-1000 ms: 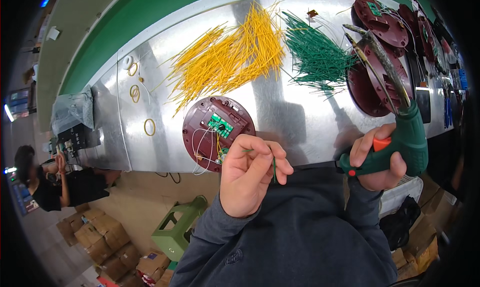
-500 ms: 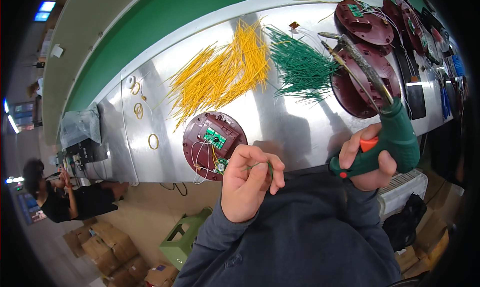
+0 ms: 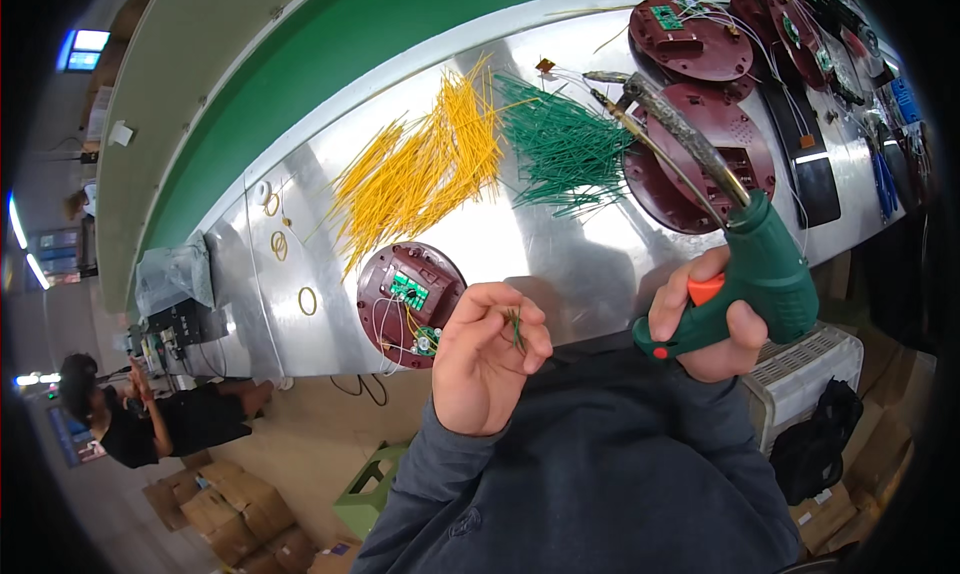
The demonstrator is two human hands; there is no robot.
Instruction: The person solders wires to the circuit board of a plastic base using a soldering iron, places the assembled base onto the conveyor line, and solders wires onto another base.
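Note:
Between the fingertips of my left hand point(image 3: 480, 364), short thin green wires point(image 3: 516, 329) are pinched, a little above the near edge of the bench. My right hand point(image 3: 718, 362) wraps round a green soldering gun point(image 3: 778, 264) with an orange trigger. Its long metal tip and a thin tube point up and left, over dark red round housings point(image 3: 740, 114). Just left of my left hand lies another dark red housing point(image 3: 378, 274), with a green circuit board point(image 3: 409, 291) and loose wires. Farther back spread a pile of yellow wires point(image 3: 425, 174) and a pile of green wires point(image 3: 570, 139).
The shiny metal bench point(image 3: 560, 274) also carries yellow wire rings point(image 3: 307, 301), a clear plastic bag point(image 3: 175, 277) and, at far right, more housings and tools. Below stand a green stool point(image 3: 375, 494), cardboard boxes point(image 3: 240, 494) and a white crate point(image 3: 800, 374). Another person point(image 3: 165, 424) is at the left.
My left fingers have shifted on the green wires, which now stand more upright. The right hand keeps its hold on the soldering gun. The whole view has turned slightly.

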